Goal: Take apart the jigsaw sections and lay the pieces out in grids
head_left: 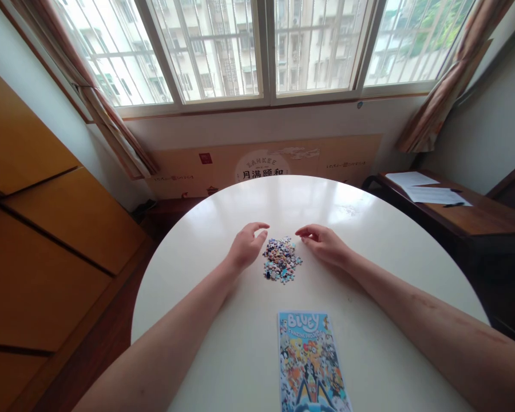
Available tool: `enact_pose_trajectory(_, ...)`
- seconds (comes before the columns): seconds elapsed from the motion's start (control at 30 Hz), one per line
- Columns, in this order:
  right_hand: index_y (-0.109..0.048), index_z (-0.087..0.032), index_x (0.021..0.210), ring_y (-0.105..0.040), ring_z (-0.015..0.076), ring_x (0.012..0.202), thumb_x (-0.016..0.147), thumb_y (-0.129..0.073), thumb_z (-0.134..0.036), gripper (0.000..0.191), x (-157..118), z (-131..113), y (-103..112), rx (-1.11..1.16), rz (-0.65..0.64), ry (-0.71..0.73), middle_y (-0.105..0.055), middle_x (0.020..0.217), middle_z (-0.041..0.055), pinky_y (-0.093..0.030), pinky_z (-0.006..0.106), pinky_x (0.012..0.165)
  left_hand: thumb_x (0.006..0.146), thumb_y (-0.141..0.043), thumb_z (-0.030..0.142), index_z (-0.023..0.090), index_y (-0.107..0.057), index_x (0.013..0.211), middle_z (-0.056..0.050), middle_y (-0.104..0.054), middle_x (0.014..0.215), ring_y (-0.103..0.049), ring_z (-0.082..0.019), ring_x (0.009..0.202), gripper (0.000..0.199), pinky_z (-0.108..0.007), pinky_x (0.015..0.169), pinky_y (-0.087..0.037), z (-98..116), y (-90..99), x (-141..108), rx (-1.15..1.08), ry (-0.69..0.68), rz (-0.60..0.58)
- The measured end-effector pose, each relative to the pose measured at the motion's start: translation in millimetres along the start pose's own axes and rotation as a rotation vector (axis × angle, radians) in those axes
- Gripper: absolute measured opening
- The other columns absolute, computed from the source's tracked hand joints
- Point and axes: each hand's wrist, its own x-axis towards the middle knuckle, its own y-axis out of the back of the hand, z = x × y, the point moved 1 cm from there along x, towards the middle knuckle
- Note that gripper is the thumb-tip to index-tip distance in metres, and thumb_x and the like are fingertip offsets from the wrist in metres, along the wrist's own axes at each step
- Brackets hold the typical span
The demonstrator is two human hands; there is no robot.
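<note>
A small heap of jigsaw puzzle pieces (282, 260), mixed blue, white and brown, lies near the middle of the white round table (189, 257). My left hand (248, 245) is at the heap's left edge, fingers curved and apart from the thumb, holding nothing. On the other side, my right hand (321, 243) is beside the upper right of the heap, its fingers loosely bent with nothing visible in them. Closer to me lies a colourful picture sheet (311, 360) with "BLUEY" printed at its top; its lower end is cut off by the frame.
A brown side table (493, 214) with white papers (412, 186) and dark pens stands at the right. Wooden cabinets (47, 263) line the left. Behind the round table are a printed board (175, 166), curtains (111, 126) and a barred window (218, 51).
</note>
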Motion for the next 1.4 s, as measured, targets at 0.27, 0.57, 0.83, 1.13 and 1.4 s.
enact_pose_trajectory(0.27,-0.074,-0.023,0.095,-0.066,0.0176,0.088,0.083,-0.064,-0.015,0.018,-4,-21,20,-0.132,-0.238,0.222,-0.071,0.094,0.0040,-0.051,0.034,0.083,0.089,-0.059,0.024,0.023,-0.071,0.109,-0.008,-0.062,0.132,-0.054,-0.025,0.126,0.023,-0.045,0.110,-0.042,10,-4.9,-15,0.235,-0.198,-0.265)
enact_pose_trajectory(0.57,-0.079,-0.029,0.096,-0.066,0.0156,0.084,0.084,-0.072,-0.024,0.015,-9,-34,31,-0.251,-0.438,0.402,-0.073,0.098,0.0032,-0.051,0.031,0.079,0.101,-0.042,0.038,0.030,-0.046,0.146,-0.005,-0.026,0.163,-0.015,-0.027,0.151,0.046,-0.051,0.122,-0.016,22,-9.1,-22,0.429,-0.303,-0.531)
enact_pose_trajectory(0.83,-0.078,-0.028,0.081,-0.065,0.0168,0.081,0.082,-0.071,-0.024,0.008,-9,-33,36,-0.276,-0.429,0.333,-0.074,0.089,0.0007,-0.049,0.030,0.075,0.100,-0.040,0.045,0.028,-0.043,0.148,-0.008,-0.028,0.162,-0.020,-0.030,0.150,0.051,-0.050,0.120,-0.018,20,-13.6,-25,0.477,-0.288,-0.585)
enact_pose_trajectory(1.13,-0.077,-0.024,0.095,-0.064,0.0173,0.084,0.079,-0.075,-0.033,0.018,-7,-19,39,-0.122,-0.433,0.255,-0.071,0.091,0.0034,-0.050,0.033,0.081,0.093,-0.054,0.050,0.028,-0.048,0.145,-0.008,-0.032,0.160,-0.024,-0.031,0.148,0.057,-0.046,0.120,-0.022,22,-13.5,-26,0.390,-0.305,-0.505)
enact_pose_trajectory(1.4,-0.078,-0.023,0.098,-0.060,0.0160,0.079,0.079,-0.076,-0.039,0.025,-6,-12,36,-0.044,-0.470,0.212,-0.065,0.089,0.0041,-0.050,0.030,0.073,0.088,-0.059,0.058,0.027,-0.046,0.146,-0.010,-0.029,0.161,-0.020,-0.033,0.149,0.067,-0.050,0.121,-0.015,22,-18.2,-29,0.433,-0.268,-0.547)
